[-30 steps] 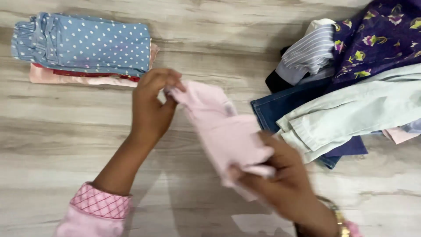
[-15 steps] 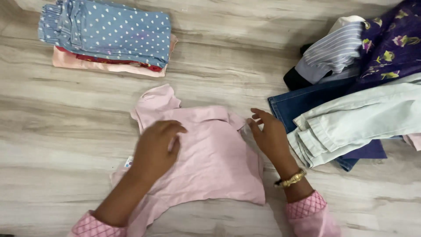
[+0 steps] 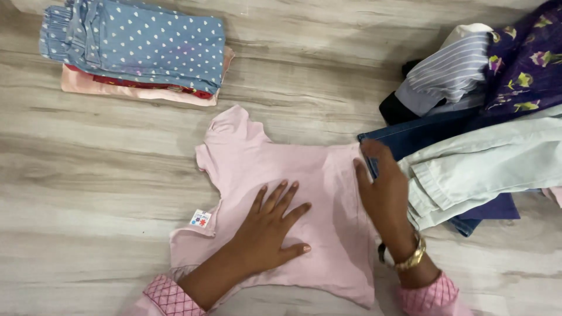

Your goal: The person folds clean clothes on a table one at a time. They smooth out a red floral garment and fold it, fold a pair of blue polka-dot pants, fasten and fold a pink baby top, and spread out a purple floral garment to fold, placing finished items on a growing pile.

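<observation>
Left hand (image 3: 266,225) now presses flat on soft pink top (image 3: 257,164).

My left hand (image 3: 270,225) presses a pink top (image 3: 281,193) of soft, matt, lightly creased cloth. Floor (image 3: 105,175): wood-grain boards, smooth, dull sheen. Jeans (image 3: 410,137): coarse dark denim. My bracelet (image 3: 413,257): glossy gold-coloured metal.

Small white rectangular tag (image 3: 200,219), red and blue marks, at pink garment's (image 3: 328,193) left edge.
</observation>
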